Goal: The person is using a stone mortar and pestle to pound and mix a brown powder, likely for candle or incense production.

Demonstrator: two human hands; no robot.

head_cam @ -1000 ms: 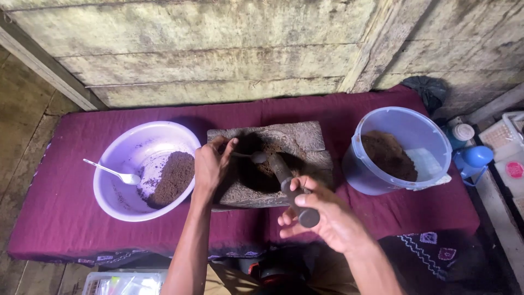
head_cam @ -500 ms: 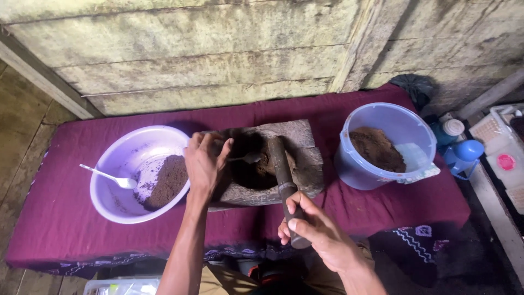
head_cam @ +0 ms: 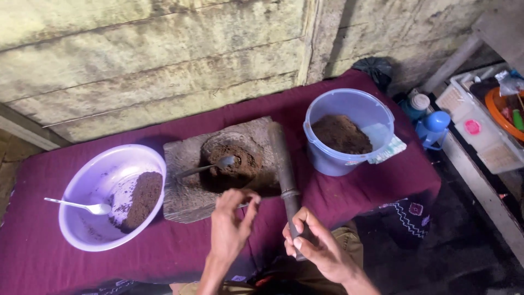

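A grey stone mortar slab point(head_cam: 185, 188) lies on a maroon cloth point(head_cam: 49, 262). Its hollow holds brown powder point(head_cam: 243, 158) with a metal spoon point(head_cam: 210, 167) resting in it. A dark cylindrical pestle point(head_cam: 281, 158) lies along the slab's right side, pointing toward me. My right hand point(head_cam: 319, 248) is shut on the pestle's near end. My left hand point(head_cam: 232, 226) hovers at the slab's front edge with thumb and fingers pinched together; I see nothing held in it.
A purple bowl point(head_cam: 93, 175) with brown powder point(head_cam: 143, 198) and a white spoon point(head_cam: 82, 206) sits at the left. At the right stands a blue bucket point(head_cam: 355, 104) of brown powder. Past the table's right edge are a blue jug point(head_cam: 435, 128), a white crate point(head_cam: 480, 136) and an orange bowl point(head_cam: 499, 112).
My left hand has pulled back from the mortar's hollow to the slab's front edge, uncovering the spoon and powder. My right hand keeps its hold on the pestle.
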